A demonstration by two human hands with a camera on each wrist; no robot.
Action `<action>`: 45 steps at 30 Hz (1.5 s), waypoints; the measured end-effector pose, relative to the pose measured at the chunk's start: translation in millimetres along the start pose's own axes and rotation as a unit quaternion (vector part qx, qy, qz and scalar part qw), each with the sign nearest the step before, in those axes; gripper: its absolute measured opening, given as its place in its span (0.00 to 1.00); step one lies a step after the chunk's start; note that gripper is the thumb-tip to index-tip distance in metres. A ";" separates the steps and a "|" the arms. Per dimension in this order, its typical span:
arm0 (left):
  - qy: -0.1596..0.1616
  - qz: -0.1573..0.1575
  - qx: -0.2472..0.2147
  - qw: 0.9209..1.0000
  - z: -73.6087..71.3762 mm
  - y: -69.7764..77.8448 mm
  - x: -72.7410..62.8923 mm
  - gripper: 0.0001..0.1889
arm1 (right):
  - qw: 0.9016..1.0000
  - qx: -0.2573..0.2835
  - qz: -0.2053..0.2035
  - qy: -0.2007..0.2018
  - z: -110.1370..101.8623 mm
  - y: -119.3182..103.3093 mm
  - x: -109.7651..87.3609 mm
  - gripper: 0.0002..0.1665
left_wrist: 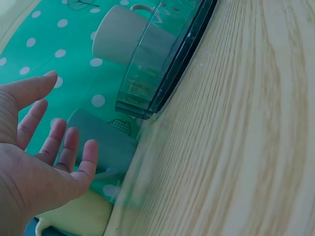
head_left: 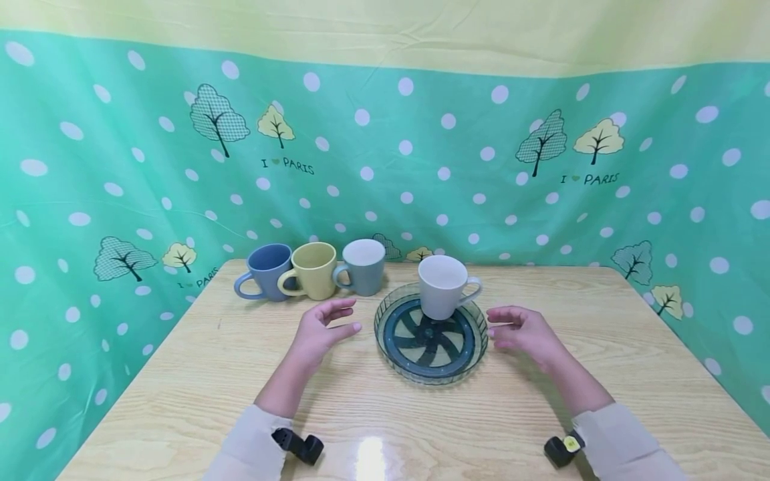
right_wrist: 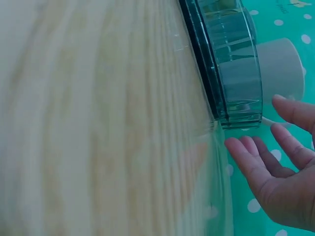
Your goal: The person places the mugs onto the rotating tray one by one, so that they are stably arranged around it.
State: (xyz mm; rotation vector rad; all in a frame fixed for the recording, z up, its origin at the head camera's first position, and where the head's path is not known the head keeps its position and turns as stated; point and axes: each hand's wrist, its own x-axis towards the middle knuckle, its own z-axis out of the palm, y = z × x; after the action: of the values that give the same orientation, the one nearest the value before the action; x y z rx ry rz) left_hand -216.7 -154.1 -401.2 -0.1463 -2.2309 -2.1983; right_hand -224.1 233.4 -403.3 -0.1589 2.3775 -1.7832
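A round transparent tray (head_left: pixel 428 371) with a dark ring and swirl base lies on the wooden table. Inside it, toward the back right, stands a white mug (head_left: pixel 442 287) with its handle to the right. My left hand (head_left: pixel 321 333) is held left of the tray, apart from it, fingers spread and holding nothing. Close to the tray's right rim is my right hand (head_left: pixel 525 333), its fingers loosely bent with nothing in them; the right wrist view shows its fingertips (right_wrist: pixel 234 145) just beside the tray wall (right_wrist: pixel 241 98).
Three mugs stand in a row at the back left: a blue mug (head_left: pixel 271 270), a yellow mug (head_left: pixel 315 270) and a grey-blue mug (head_left: pixel 364 270). Behind the wooden table (head_left: pixel 385 421) hangs a green dotted curtain (head_left: pixel 385 160), close to its back edge.
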 end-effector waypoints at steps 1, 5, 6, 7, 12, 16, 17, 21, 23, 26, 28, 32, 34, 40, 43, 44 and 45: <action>0.002 -0.001 0.002 1.000 -0.5 0.4 -0.3 0.27 | 1.000 0.001 0.000 -0.003 0.2 0.6 -0.1 0.33; 0.005 0.002 0.007 1.000 -3.4 1.6 -1.3 0.26 | 1.000 0.016 -0.007 -0.026 0.4 2.8 0.1 0.36; 0.006 0.003 0.009 1.000 -4.2 1.8 -1.5 0.26 | 0.999 0.021 -0.007 -0.033 0.4 3.1 0.1 0.37; 0.007 0.004 0.012 1.000 -4.8 2.1 -1.6 0.26 | 0.999 0.026 -0.008 -0.039 0.2 3.6 0.2 0.38; 0.010 0.008 0.024 1.000 -6.2 3.4 -2.3 0.26 | 0.998 0.037 -0.004 -0.053 -1.4 5.6 0.3 0.41; 0.012 0.005 0.033 0.999 -7.2 4.2 -3.0 0.26 | 0.998 0.026 0.000 -0.065 -2.2 5.6 0.5 0.43; 0.012 0.005 0.035 0.999 -7.6 4.4 -3.3 0.26 | 0.997 0.024 0.001 -0.069 -2.1 5.4 0.6 0.43; 0.013 0.008 0.037 0.999 -9.6 5.0 -4.9 0.26 | 0.996 0.030 0.004 -0.079 -1.5 3.4 0.5 0.44; 0.013 0.009 0.034 0.999 -10.6 5.3 -5.7 0.26 | 0.996 0.031 0.002 -0.083 -1.2 3.2 0.6 0.44; 0.010 0.007 0.032 0.999 -12.3 5.2 -6.7 0.26 | 0.996 0.039 0.008 -0.081 -0.6 4.1 0.9 0.46; 0.006 0.007 0.035 0.999 -13.5 4.5 -7.2 0.27 | 0.995 0.045 0.009 -0.085 -0.6 5.4 1.4 0.47; -0.013 0.015 0.044 0.999 -16.6 2.0 -7.8 0.29 | 0.994 0.056 0.010 -0.090 -0.4 7.7 2.6 0.48; -0.024 0.022 0.045 0.998 -17.7 0.9 -8.3 0.31 | 0.994 0.060 0.011 -0.093 -0.1 8.4 3.3 0.48; -0.043 0.037 0.055 0.997 -21.5 0.1 -11.6 0.33 | 0.994 0.066 0.019 -0.086 1.2 9.0 3.1 0.49; -0.041 0.035 0.068 0.996 -24.9 0.2 -13.2 0.34 | 0.993 0.072 0.019 -0.087 1.9 8.7 2.5 0.49; -0.038 0.035 0.069 0.996 -26.2 0.1 -13.5 0.34 | 0.993 0.074 0.018 -0.089 2.2 8.3 2.4 0.50; -0.037 0.035 0.070 0.996 -27.5 0.0 -13.9 0.34 | 0.993 0.076 0.018 -0.089 2.8 7.9 2.3 0.50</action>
State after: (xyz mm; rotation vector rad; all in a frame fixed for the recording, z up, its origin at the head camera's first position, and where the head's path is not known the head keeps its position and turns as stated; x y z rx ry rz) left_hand -204.6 -182.4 -401.8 -0.3058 -2.3704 -2.0250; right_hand -225.7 232.6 -411.8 -0.2417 2.1018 -1.8417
